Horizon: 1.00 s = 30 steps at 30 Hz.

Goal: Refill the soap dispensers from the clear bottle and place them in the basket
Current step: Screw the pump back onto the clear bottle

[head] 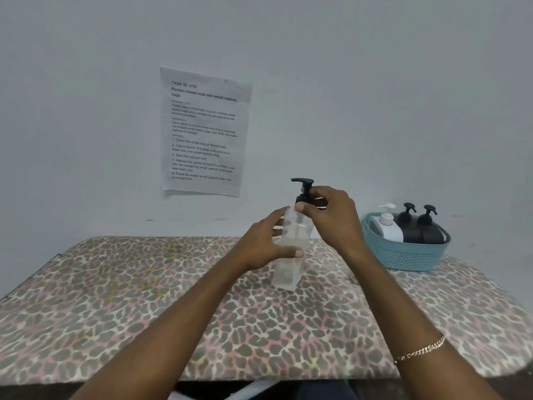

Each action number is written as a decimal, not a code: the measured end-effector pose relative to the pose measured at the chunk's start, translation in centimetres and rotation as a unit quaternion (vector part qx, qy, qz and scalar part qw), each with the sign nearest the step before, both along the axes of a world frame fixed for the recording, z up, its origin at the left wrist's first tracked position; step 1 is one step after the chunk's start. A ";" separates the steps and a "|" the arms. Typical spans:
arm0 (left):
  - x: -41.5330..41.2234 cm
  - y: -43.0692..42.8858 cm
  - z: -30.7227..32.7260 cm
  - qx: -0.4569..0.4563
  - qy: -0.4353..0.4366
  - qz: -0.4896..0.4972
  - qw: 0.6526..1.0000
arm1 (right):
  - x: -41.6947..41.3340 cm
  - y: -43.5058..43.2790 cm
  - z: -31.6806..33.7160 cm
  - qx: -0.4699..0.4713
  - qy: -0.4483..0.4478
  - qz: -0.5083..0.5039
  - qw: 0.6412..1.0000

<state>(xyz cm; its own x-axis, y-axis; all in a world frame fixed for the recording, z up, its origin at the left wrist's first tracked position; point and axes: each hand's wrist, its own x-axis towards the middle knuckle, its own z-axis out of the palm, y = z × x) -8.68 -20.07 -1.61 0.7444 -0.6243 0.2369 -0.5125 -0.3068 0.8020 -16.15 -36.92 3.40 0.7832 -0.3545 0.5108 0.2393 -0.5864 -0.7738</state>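
Observation:
A clear square bottle (290, 267) stands upright in the middle of the table, almost empty. My left hand (266, 242) grips its body from the left, thumb across the front. My right hand (331, 219) pinches the collar of its black pump top (303, 188) from the right. At the back right, a teal woven basket (403, 256) holds a white dispenser (386, 226) and two black dispensers (408, 225) (429, 226).
A table with a leopard-print cloth (144, 313) runs up to a pale wall. A printed paper sheet (203, 131) is taped to the wall behind the bottle. The table's front edge is near my body.

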 end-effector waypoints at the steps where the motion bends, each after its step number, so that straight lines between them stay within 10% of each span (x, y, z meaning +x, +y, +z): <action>1: 0.4 -1.0 0.1 -0.004 0.001 -0.002 1.000 | 0.1 -0.9 0.3 -0.007 0.001 -0.006 1.000; 30: 6.5 -22.9 -4.2 -0.063 0.018 0.032 0.997 | 6.7 -18.3 -2.0 -0.059 0.056 -0.093 0.992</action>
